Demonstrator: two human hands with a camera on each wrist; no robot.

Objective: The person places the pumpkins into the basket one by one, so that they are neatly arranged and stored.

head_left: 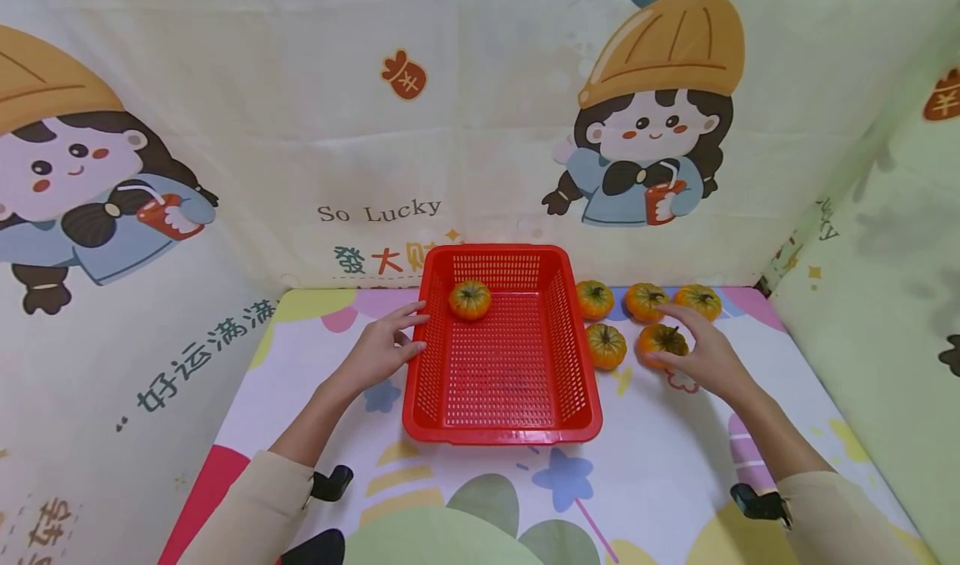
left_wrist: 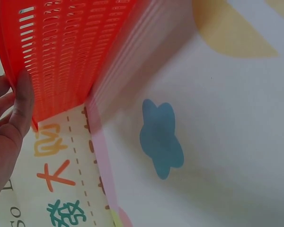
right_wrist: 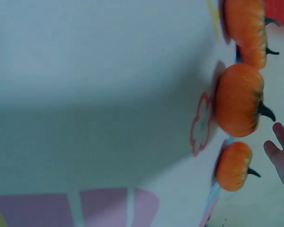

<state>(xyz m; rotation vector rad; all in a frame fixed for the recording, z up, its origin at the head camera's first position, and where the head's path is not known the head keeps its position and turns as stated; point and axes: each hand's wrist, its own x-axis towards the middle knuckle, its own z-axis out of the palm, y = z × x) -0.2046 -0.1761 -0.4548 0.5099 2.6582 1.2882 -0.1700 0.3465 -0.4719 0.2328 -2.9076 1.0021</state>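
A red plastic basket (head_left: 502,436) with slotted walls stands on the table, a small orange pumpkin (head_left: 470,300) in its far left corner. My left hand (head_left: 378,350) holds the basket's left rim, thumb against the outer wall in the left wrist view. Over the nearest right-hand pumpkin (head_left: 660,344) hovers my right hand (head_left: 705,352), thumb and fingers spread around it. In the right wrist view a gap shows between the fingers (right_wrist: 283,135) and that pumpkin's dark stem. Part of this pumpkin is hidden behind the hand in the head view.
Several more pumpkins sit right of the basket: two pumpkins (head_left: 606,347) close by its wall, others (head_left: 647,302) (head_left: 698,300) near the table's back edge. A printed cloth backdrop (head_left: 495,173) rises directly behind the table. The tabletop (head_left: 637,465) carries a colourful printed pattern.
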